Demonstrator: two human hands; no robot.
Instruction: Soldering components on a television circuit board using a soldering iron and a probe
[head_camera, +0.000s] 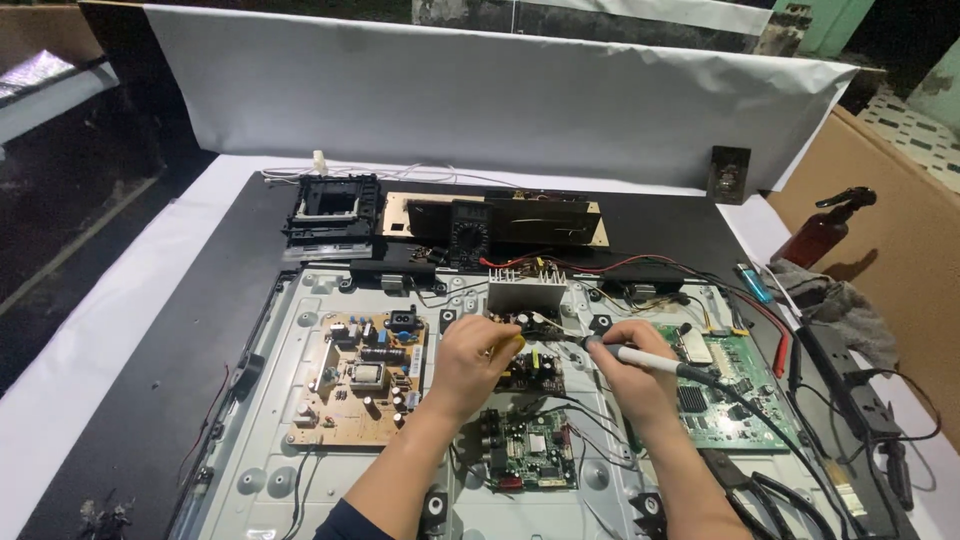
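My left hand (474, 356) is closed around a small yellow object (508, 344) and rests over a small dark circuit board (533, 372) at the middle of an opened flat-screen chassis (300, 470). My right hand (627, 362) grips a pen-shaped tool with a white and black handle (650, 360). Its tip points left toward the board, just below a finned metal heat sink (527, 290). A black cable runs from the tool to the lower right.
A tan power board (362, 378) lies left, a green main board (722, 388) right, another small green board (530, 450) below. A black multimeter (467, 238), black plastic frame (332, 212), red spray bottle (822, 232), grey rag (840, 305), and red and black leads sit around.
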